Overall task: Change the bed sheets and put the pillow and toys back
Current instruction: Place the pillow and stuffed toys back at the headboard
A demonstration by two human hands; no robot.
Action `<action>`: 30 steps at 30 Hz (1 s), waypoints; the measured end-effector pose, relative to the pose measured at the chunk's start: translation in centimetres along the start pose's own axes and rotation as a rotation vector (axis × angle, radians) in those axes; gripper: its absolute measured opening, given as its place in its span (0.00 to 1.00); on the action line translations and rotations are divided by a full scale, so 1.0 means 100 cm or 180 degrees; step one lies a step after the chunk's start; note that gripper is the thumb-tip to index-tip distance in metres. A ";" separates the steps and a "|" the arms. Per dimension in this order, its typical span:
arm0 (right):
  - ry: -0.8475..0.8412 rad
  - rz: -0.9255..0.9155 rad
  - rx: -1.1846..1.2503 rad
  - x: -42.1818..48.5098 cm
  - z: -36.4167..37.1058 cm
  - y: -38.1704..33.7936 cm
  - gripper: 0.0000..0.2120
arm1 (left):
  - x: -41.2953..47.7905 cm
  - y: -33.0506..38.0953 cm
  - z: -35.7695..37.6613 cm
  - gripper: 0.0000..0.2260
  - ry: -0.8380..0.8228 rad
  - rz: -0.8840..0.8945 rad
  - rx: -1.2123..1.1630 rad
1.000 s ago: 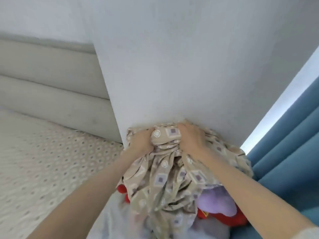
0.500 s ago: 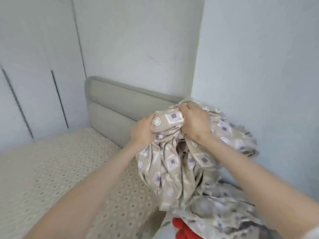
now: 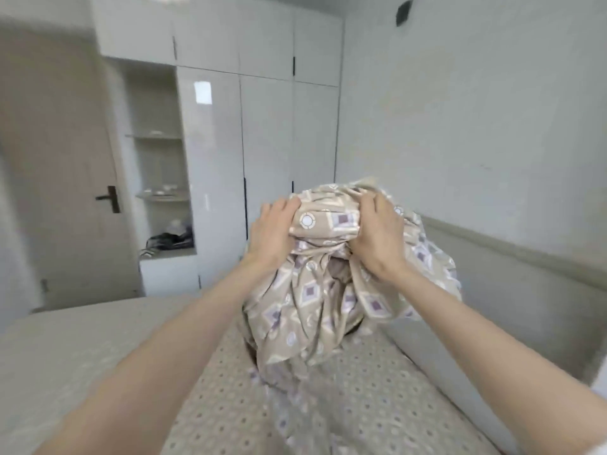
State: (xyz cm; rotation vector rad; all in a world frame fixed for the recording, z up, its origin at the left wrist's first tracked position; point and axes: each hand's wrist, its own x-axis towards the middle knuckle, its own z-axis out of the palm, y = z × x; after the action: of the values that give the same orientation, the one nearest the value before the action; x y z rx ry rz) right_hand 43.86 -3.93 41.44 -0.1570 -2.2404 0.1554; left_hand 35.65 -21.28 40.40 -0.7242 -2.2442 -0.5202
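A beige bed sheet (image 3: 315,300) with purple diamonds and white circles hangs bunched in the air over the bed. My left hand (image 3: 274,231) grips its top fold on the left, and my right hand (image 3: 377,238) grips the same fold on the right. The lower end of the sheet trails down onto the bare dotted mattress (image 3: 236,405). No pillow or toys show in this view.
A padded grey headboard (image 3: 512,290) runs along the right side of the bed. White wardrobes (image 3: 266,142) with an open shelf niche (image 3: 161,178) stand beyond the bed. A wooden door (image 3: 56,165) with a dark handle is at the left.
I have lifted the bunched sheet off the pile of toys in the corner and swung it left over the mattress. My view turned from the wall toward the wardrobes.
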 end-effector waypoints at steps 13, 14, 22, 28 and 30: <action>-0.3220 -0.0551 0.1324 -0.040 0.226 -0.094 0.21 | -0.156 -0.184 0.090 0.19 -0.1690 -0.1599 0.0374; -0.3321 -0.0651 0.1331 -0.044 0.241 -0.096 0.20 | -0.164 -0.191 0.095 0.19 -0.1821 -0.1692 0.0425; -0.3738 -0.1237 0.1692 -0.048 0.332 -0.106 0.17 | -0.174 -0.224 0.108 0.13 -0.2026 -0.2408 0.1175; -0.2563 -0.0781 0.1891 0.013 0.342 -0.126 0.16 | -0.120 -0.236 0.114 0.08 -0.0870 -0.2966 0.0351; -0.1991 -0.0443 0.2099 0.047 0.336 -0.136 0.15 | -0.077 -0.242 0.108 0.09 -0.0247 -0.2839 0.0074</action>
State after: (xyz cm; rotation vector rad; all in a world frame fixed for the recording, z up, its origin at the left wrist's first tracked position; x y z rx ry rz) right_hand 13.89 -18.43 26.38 0.4616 -2.6576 0.9591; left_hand 19.55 -36.41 23.93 0.3301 -2.5644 -0.8773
